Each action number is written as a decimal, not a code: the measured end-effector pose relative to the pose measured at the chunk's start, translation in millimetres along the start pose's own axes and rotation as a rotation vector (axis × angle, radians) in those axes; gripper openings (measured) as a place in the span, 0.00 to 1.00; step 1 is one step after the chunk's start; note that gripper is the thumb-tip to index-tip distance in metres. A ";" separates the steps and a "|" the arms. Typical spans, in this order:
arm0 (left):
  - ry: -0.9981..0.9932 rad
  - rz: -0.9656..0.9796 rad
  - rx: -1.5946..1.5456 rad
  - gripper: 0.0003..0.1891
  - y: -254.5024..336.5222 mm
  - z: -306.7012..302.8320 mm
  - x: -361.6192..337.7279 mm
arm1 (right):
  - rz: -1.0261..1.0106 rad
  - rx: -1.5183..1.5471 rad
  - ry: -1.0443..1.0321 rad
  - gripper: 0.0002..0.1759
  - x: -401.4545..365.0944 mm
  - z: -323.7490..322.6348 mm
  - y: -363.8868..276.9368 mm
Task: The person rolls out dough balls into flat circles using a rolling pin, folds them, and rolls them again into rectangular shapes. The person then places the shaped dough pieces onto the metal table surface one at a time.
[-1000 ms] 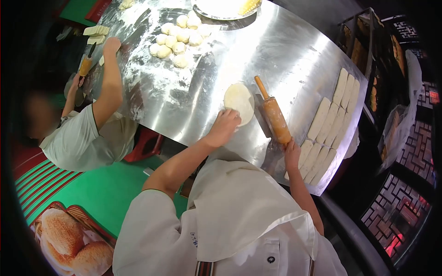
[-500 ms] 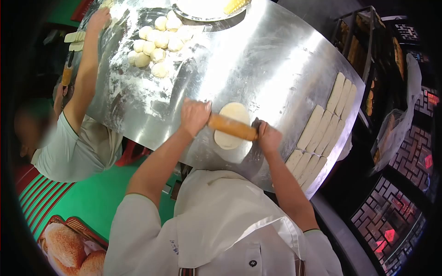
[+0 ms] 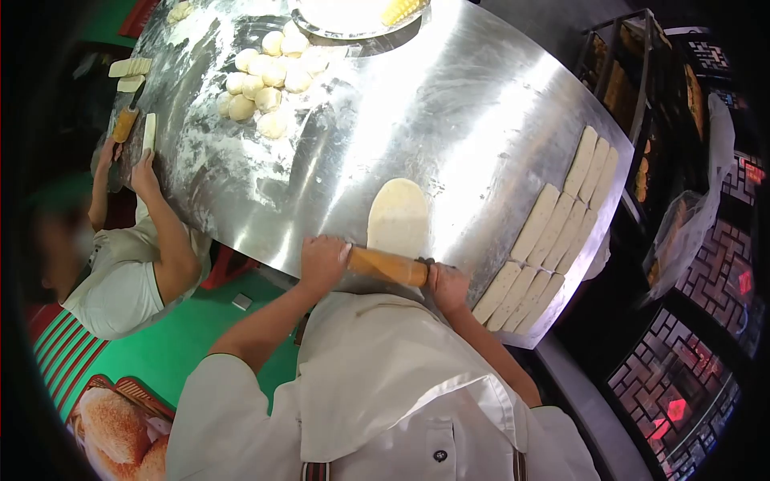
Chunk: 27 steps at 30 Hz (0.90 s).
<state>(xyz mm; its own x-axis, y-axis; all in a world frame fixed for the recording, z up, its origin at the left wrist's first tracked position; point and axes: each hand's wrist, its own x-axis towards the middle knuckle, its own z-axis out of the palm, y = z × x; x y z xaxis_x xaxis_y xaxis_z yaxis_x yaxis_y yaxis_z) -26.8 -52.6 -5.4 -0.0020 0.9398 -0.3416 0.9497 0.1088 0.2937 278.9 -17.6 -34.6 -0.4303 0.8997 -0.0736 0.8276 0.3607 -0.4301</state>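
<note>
A wooden rolling pin [image 3: 387, 266] lies across the near end of a flat, oval piece of dough [image 3: 399, 215] on the metal table. My left hand [image 3: 324, 260] is closed round the pin's left handle, close to the table's front edge. Closed round the dark right handle is my right hand [image 3: 447, 286]. The dough stretches away from the pin, and its nearest end is partly hidden by it.
Floured dough balls [image 3: 273, 74] sit at the back left on the metal table [image 3: 473, 112], below a round tray [image 3: 353, 30]. Long dough strips [image 3: 536, 223] line the right edge. A co-worker [image 3: 136, 264] at the left holds a dough piece [image 3: 149, 132] and a tool.
Both my hands and the rolling pin have moved toward my body, to the dough's near end. The dough looks longer. The co-worker's arm has drawn back from the far table and holds a dough piece.
</note>
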 end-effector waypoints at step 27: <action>0.656 -0.279 -1.569 0.07 -42.8 -103.1 180.6 | 0.584 0.246 -0.044 0.30 -48.5 -12.0 16.8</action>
<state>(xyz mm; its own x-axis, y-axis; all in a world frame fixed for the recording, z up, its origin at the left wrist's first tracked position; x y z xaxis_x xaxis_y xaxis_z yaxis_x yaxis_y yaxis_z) -100.1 145.9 12.4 -0.5975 0.7606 -0.2537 -0.2889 0.0910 0.9530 318.0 -52.1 -27.4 0.0478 0.9182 -0.3933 0.8254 -0.2580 -0.5021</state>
